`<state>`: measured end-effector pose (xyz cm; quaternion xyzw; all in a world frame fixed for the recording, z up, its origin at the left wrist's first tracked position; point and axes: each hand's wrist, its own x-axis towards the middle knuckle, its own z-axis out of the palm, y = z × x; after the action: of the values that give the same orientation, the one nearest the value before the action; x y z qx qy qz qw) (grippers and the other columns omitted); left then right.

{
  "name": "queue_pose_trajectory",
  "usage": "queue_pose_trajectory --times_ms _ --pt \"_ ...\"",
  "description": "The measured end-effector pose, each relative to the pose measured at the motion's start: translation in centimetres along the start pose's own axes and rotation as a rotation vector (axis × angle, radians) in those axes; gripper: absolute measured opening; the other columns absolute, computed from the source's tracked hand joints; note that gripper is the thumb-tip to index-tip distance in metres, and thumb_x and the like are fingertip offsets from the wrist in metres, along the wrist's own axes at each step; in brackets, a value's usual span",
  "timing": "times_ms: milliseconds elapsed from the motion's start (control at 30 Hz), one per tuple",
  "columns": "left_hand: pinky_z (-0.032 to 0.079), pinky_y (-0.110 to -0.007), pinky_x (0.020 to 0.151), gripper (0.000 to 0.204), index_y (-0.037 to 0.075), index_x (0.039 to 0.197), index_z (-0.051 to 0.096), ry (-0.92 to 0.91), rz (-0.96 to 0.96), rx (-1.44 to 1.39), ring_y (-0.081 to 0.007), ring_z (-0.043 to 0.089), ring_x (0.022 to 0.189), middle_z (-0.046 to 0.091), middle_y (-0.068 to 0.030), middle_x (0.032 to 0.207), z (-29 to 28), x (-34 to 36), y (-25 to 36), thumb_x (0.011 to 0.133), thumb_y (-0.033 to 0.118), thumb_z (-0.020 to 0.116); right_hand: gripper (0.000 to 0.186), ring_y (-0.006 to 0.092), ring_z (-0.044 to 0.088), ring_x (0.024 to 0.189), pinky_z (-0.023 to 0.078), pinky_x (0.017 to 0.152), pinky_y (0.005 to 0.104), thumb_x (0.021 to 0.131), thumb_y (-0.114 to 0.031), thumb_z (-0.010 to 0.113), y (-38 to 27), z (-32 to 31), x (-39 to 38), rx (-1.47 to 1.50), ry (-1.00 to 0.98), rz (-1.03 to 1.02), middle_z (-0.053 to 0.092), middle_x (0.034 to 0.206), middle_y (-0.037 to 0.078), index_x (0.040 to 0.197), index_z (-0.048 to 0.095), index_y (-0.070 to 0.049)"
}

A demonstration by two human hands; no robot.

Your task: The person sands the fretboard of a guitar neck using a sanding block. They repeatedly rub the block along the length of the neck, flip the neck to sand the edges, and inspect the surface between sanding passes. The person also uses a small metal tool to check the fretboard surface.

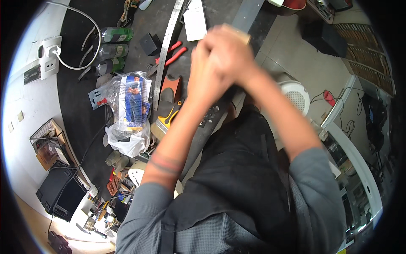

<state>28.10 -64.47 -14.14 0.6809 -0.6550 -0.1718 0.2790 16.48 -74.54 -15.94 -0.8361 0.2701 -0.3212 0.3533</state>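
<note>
My left hand (204, 70) and my right hand (231, 55) are closed together over the dark workbench, overlapping and blurred by motion. A pale tan, block-like piece (237, 34) sticks out past the knuckles of my right hand. Its exact kind does not show, and most of it is hidden under the fingers. What my left hand grips lies out of sight beneath the overlapping hands. Close by on the bench are red-handled pliers (174, 54), a long steel ruler (164, 57) and a white rectangular piece (195, 21). An orange-and-black tool (170, 89) rests beside my left forearm.
Plastic-wrapped packaging (134, 101) lies left of a yellow-handled brush (168, 118). Green bottles (116, 34) and a small black box (150, 44) stand farther left. A perforated white stool (295, 96) stands on the floor at right. A dark cable (91, 146) crosses the bench.
</note>
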Motion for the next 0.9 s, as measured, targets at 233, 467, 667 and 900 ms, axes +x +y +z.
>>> queue_pose_trajectory --times_ms 233,467,667,900 --pt "0.048 -0.059 0.121 0.064 0.001 0.145 0.073 0.022 0.085 -0.024 -0.0532 0.057 0.140 0.063 -0.0277 0.150 -0.2 -1.0 -0.7 0.086 0.021 0.089 0.029 0.0374 0.077 0.114 0.060 0.109 0.0483 0.090 -0.027 0.065 -1.5 0.7 -0.2 0.000 0.031 -0.030 0.079 0.108 0.014 0.109 0.076 -0.009" --pt "0.053 -0.056 0.116 0.056 -0.003 0.130 0.072 0.061 0.038 0.043 -0.0530 0.057 0.135 0.055 -0.0328 0.154 2.0 7.7 0.9 0.084 0.021 0.092 0.035 0.0406 0.075 0.112 0.061 0.094 0.0529 0.084 -0.035 0.068 5.6 -4.2 5.1 0.036 0.064 0.023 0.080 0.115 0.016 0.110 0.076 -0.013" --pt "0.048 -0.058 0.116 0.062 0.004 0.142 0.077 -0.022 -0.101 -0.027 -0.0495 0.058 0.141 0.069 -0.0254 0.144 -2.0 -9.7 0.0 0.084 0.021 0.088 0.031 0.0374 0.074 0.126 0.051 0.127 0.0506 0.084 -0.021 0.068 -6.9 5.6 -6.2 0.085 -0.017 0.008 0.079 0.117 0.013 0.112 0.075 -0.011" --pt "0.053 -0.057 0.116 0.064 -0.003 0.136 0.071 -0.011 -0.067 0.060 -0.0517 0.057 0.136 0.056 -0.0306 0.153 1.4 7.5 1.5 0.080 0.019 0.094 0.031 0.0407 0.075 0.109 0.061 0.097 0.0486 0.093 -0.022 0.058 4.6 -4.5 5.8 -0.050 0.050 -0.038 0.079 0.112 0.014 0.113 0.077 -0.010"
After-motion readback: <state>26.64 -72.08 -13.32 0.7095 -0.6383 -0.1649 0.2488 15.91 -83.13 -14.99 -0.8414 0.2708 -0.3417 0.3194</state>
